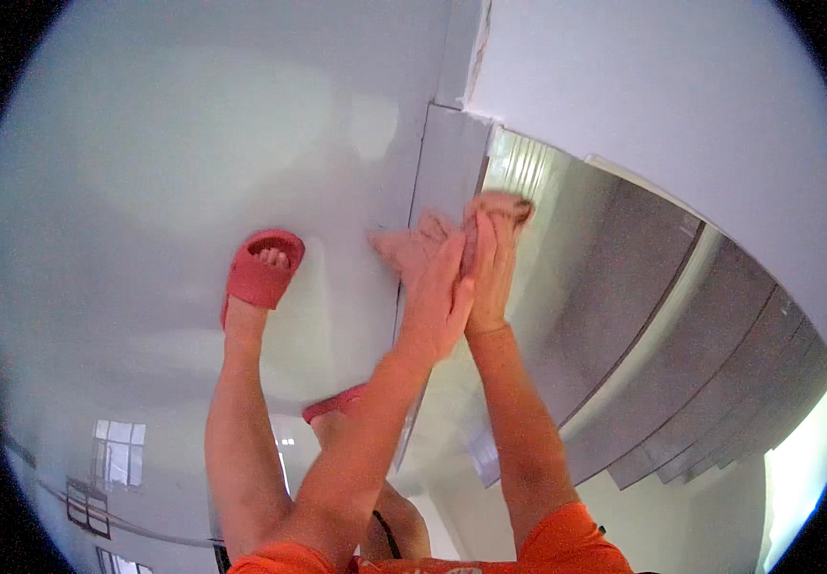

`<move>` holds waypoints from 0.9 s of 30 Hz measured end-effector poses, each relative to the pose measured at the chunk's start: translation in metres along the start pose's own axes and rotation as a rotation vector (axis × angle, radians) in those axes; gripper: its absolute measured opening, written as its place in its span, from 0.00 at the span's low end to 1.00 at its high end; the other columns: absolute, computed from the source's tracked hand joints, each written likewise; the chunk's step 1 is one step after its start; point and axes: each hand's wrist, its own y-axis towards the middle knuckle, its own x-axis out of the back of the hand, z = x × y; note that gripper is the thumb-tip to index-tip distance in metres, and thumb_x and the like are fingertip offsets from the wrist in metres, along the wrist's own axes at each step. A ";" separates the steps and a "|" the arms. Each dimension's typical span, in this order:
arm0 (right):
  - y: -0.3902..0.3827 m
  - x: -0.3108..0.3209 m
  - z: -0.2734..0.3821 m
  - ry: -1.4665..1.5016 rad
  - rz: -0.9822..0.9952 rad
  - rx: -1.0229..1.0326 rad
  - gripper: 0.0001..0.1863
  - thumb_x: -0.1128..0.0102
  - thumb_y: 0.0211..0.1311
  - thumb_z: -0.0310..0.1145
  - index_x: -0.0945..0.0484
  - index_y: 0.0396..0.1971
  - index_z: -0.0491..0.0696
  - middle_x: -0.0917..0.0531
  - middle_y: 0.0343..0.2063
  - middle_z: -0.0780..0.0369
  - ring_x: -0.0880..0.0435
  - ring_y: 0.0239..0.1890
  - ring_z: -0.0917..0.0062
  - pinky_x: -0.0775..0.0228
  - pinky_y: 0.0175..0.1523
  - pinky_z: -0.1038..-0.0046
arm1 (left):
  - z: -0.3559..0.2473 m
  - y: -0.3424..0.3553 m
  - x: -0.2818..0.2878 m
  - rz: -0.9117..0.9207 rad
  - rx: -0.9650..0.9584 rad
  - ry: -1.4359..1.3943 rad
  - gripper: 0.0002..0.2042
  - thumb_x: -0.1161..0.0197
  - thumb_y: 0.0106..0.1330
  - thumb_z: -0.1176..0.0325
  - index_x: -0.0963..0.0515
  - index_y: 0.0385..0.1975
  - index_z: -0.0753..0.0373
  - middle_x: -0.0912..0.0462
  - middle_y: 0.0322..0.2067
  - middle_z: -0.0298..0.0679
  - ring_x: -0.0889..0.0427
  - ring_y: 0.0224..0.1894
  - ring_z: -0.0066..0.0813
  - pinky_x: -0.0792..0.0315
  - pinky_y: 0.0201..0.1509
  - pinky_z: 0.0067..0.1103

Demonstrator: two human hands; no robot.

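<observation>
A crumpled pinkish-brown cloth [501,202] is bunched between my two hands, its folds sticking out past the fingers on both sides. My left hand [435,295] presses against it from the left, fingers pointing away from me. From the right, my right hand [492,273] lies along it, close against the left. Both hands are closed on the cloth, above the edge strip [442,172] between the floor and the stairs. Motion blurs the cloth's outline, and part of it is hidden behind the fingers.
Grey stairs [585,258] descend on the right beside a white wall [662,86]. Shiny pale floor [145,191] spreads to the left, reflecting windows. My feet wear red slippers [265,277]; the second slipper is partly hidden behind my left forearm.
</observation>
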 end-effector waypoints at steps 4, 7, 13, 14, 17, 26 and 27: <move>0.059 -0.006 -0.001 -0.079 0.035 0.222 0.23 0.45 0.53 0.31 0.32 0.51 0.42 0.29 0.49 0.52 0.30 0.52 0.55 0.38 0.57 0.58 | 0.005 0.057 0.018 0.235 0.151 -0.164 0.24 0.56 0.68 0.66 0.43 0.62 0.68 0.42 0.63 0.52 0.44 0.66 0.45 0.53 0.70 0.32; 0.079 -0.008 -0.002 -0.102 -0.019 0.185 0.21 0.45 0.52 0.30 0.30 0.49 0.42 0.28 0.48 0.53 0.30 0.52 0.57 0.37 0.55 0.59 | 0.003 0.063 0.006 0.123 0.089 -0.224 0.23 0.56 0.69 0.65 0.42 0.62 0.68 0.40 0.62 0.52 0.43 0.65 0.46 0.53 0.69 0.32; 0.056 -0.004 -0.005 -0.139 -0.062 -0.012 0.26 0.44 0.54 0.35 0.34 0.54 0.45 0.30 0.54 0.56 0.33 0.58 0.60 0.40 0.59 0.60 | -0.006 0.052 -0.006 0.022 0.017 -0.133 0.24 0.54 0.68 0.64 0.42 0.62 0.69 0.40 0.62 0.53 0.44 0.65 0.48 0.55 0.69 0.34; 0.043 -0.001 -0.007 -0.142 -0.068 -0.013 0.26 0.44 0.54 0.35 0.34 0.54 0.45 0.30 0.54 0.56 0.33 0.58 0.60 0.40 0.59 0.60 | -0.008 0.042 -0.007 0.046 0.068 -0.141 0.24 0.53 0.67 0.65 0.42 0.62 0.69 0.41 0.62 0.53 0.44 0.65 0.50 0.56 0.70 0.35; 0.019 0.005 -0.018 -0.261 0.089 0.007 0.28 0.46 0.58 0.35 0.39 0.57 0.43 0.32 0.55 0.50 0.33 0.58 0.55 0.42 0.60 0.57 | -0.005 0.024 -0.017 0.028 -0.052 0.081 0.24 0.50 0.65 0.68 0.42 0.60 0.70 0.39 0.59 0.56 0.41 0.62 0.52 0.49 0.67 0.36; 0.084 0.008 -0.040 -0.259 0.024 -0.213 0.30 0.51 0.60 0.42 0.40 0.59 0.42 0.40 0.63 0.50 0.45 0.66 0.55 0.56 0.67 0.51 | -0.036 0.068 0.007 0.074 -0.083 0.159 0.26 0.46 0.60 0.72 0.39 0.61 0.66 0.41 0.62 0.54 0.43 0.64 0.54 0.49 0.68 0.38; 0.074 0.011 -0.053 -0.275 -0.003 -0.241 0.28 0.55 0.62 0.40 0.39 0.58 0.38 0.39 0.61 0.47 0.45 0.66 0.53 0.54 0.66 0.51 | -0.035 0.054 0.012 0.093 -0.103 0.133 0.26 0.46 0.60 0.72 0.39 0.61 0.66 0.41 0.62 0.54 0.43 0.64 0.54 0.49 0.68 0.38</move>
